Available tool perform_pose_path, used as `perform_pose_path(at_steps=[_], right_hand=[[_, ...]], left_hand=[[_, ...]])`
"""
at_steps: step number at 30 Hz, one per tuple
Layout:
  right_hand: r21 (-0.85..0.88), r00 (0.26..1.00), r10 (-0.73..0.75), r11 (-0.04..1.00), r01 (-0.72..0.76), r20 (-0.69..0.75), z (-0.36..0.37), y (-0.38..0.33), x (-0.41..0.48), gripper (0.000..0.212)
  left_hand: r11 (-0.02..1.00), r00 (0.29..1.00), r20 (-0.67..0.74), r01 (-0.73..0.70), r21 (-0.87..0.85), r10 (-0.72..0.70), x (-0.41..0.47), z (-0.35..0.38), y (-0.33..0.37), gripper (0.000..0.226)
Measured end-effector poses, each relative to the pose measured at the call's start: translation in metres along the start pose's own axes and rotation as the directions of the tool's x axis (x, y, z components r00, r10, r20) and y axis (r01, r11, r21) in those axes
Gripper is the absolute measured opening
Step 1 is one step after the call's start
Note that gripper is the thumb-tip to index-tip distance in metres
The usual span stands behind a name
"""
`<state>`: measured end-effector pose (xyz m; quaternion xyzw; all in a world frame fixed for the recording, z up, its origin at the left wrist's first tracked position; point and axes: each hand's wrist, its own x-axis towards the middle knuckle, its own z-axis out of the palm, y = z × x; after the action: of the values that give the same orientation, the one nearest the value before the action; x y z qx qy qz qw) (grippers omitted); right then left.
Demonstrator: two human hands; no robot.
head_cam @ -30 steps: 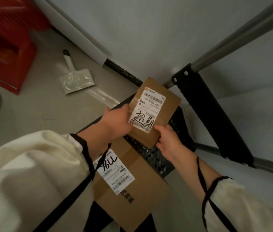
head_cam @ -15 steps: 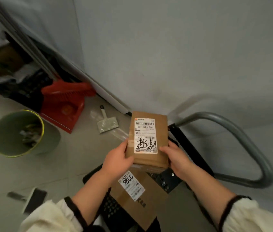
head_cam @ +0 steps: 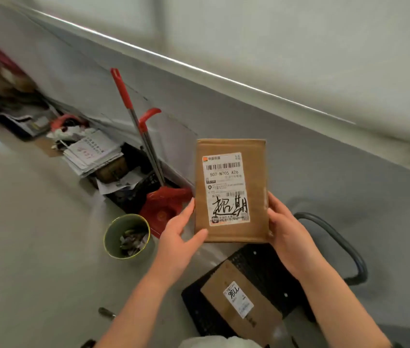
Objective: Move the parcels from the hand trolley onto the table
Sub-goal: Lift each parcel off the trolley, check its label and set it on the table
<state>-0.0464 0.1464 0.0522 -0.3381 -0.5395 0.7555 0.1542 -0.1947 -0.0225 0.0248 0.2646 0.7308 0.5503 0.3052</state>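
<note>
I hold a small brown cardboard parcel (head_cam: 256, 194) with a white shipping label up in front of me, between both hands. My left hand (head_cam: 178, 237) grips its lower left edge, thumb on the front. My right hand (head_cam: 286, 234) grips its right edge. Below, a second brown parcel (head_cam: 226, 295) with a white label lies flat on the black perforated deck of the hand trolley (head_cam: 261, 262), whose grey tubular handle (head_cam: 342, 244) curves up at the right. No table is in view.
A green bin (head_cam: 113, 237) with scraps stands on the floor to the left. A red dustpan (head_cam: 166, 204) and red-handled broom (head_cam: 133, 116) lean against the grey wall. Piles of paper and clutter (head_cam: 91, 154) line the wall further left.
Both hands have lifted the parcel higher, away from the trolley, and my view has tilted up and left, bringing in the broom and clutter.
</note>
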Motion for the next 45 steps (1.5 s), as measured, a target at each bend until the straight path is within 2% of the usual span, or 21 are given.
perform_pose_path(at_steps=[8,10,12,14,16,17,19,20,22,23,25,27,28,29,30,31,33,36,39,42,45], right_hand=[[-0.015,0.992,-0.101,0.995,0.102,0.078,0.056,-0.024,-0.032,0.045],[0.021,0.989,-0.129,0.992,0.128,0.066,0.061,-0.033,-0.032,0.045],[0.154,0.987,-0.144,0.979,0.133,0.069,0.065,-0.040,-0.028,0.044],[0.403,0.990,-0.090,0.914,0.040,0.105,0.071,-0.045,-0.026,0.042],[0.649,0.985,-0.016,0.754,-0.100,0.172,0.077,-0.037,-0.026,0.042],[0.709,0.980,-0.017,0.693,-0.132,0.199,0.082,-0.030,-0.027,0.042],[0.754,0.974,-0.048,0.642,-0.139,0.220,0.090,-0.016,-0.029,0.034],[0.765,0.969,-0.080,0.630,-0.132,0.232,0.094,-0.013,-0.032,0.040],[0.787,0.970,-0.071,0.600,-0.144,0.232,0.094,-0.010,-0.029,0.063],[0.779,0.970,-0.063,0.609,-0.149,0.235,0.093,-0.013,-0.029,0.061],[0.730,0.981,-0.049,0.675,-0.108,0.190,0.090,-0.025,-0.030,0.041],[0.644,0.990,-0.091,0.765,-0.002,0.111,0.087,-0.049,-0.032,0.043],[0.540,0.982,-0.164,0.837,0.090,0.091,0.089,-0.063,-0.036,0.044],[0.397,0.966,-0.240,0.899,0.184,0.094,0.095,-0.076,-0.041,0.044],[0.251,0.951,-0.292,0.933,0.258,0.106,0.102,-0.087,-0.047,0.045],[0.124,0.941,-0.315,0.946,0.300,0.127,0.110,-0.096,-0.053,0.046],[-0.069,0.927,-0.320,0.938,0.339,0.198,0.126,-0.102,-0.059,0.050],[-0.181,0.923,-0.298,0.921,0.345,0.241,0.140,-0.096,-0.063,0.056],[-0.128,0.927,-0.296,0.935,0.330,0.230,0.140,-0.093,-0.066,0.054],[0.021,0.921,-0.340,0.939,0.342,0.192,0.132,-0.094,-0.067,0.047],[0.150,0.914,-0.383,0.920,0.363,0.135,0.122,-0.104,-0.068,0.052]], left_hand=[[0.988,0.987,-0.086,-0.139,-0.070,0.133,-0.033,-0.050,0.039,0.061],[0.971,0.964,-0.128,-0.238,-0.023,0.234,-0.037,-0.053,0.056,0.058],[0.925,0.915,-0.155,-0.355,0.134,0.373,-0.041,-0.054,0.081,0.053],[0.792,0.837,-0.129,-0.438,0.425,0.532,-0.046,-0.048,0.109,0.053],[0.562,0.755,-0.071,-0.418,0.713,0.652,-0.054,-0.033,0.134,0.057],[0.460,0.732,-0.036,-0.388,0.799,0.681,-0.059,-0.024,0.143,0.055],[0.345,0.738,0.020,-0.340,0.875,0.675,-0.068,-0.008,0.154,0.053],[0.347,0.760,0.030,-0.331,0.878,0.649,-0.070,-0.003,0.156,0.054],[0.407,0.803,0.019,-0.323,0.855,0.596,-0.067,-0.004,0.154,0.055],[0.439,0.805,0.010,-0.333,0.834,0.593,-0.064,-0.009,0.152,0.055],[0.533,0.782,-0.020,-0.405,0.743,0.622,-0.054,-0.025,0.148,0.054],[0.685,0.793,-0.074,-0.470,0.557,0.604,-0.041,-0.049,0.143,0.050],[0.796,0.824,-0.122,-0.481,0.367,0.554,-0.034,-0.063,0.139,0.045],[0.886,0.869,-0.172,-0.455,0.086,0.463,-0.028,-0.077,0.137,0.037],[0.893,0.916,-0.190,-0.390,-0.225,0.353,-0.022,-0.090,0.132,0.033],[0.835,0.951,-0.177,-0.306,-0.457,0.252,-0.014,-0.101,0.125,0.033],[0.723,0.983,-0.112,-0.185,-0.666,0.148,-0.004,-0.114,0.111,0.037],[0.661,0.994,-0.063,-0.106,-0.742,0.090,-0.004,-0.119,0.098,0.046],[0.720,0.991,-0.057,-0.125,-0.682,0.119,-0.007,-0.125,0.098,0.043],[0.787,0.973,-0.096,-0.228,-0.573,0.212,-0.008,-0.132,0.109,0.040],[0.825,0.906,-0.139,-0.422,-0.375,0.400,-0.016,-0.138,0.128,0.043]])
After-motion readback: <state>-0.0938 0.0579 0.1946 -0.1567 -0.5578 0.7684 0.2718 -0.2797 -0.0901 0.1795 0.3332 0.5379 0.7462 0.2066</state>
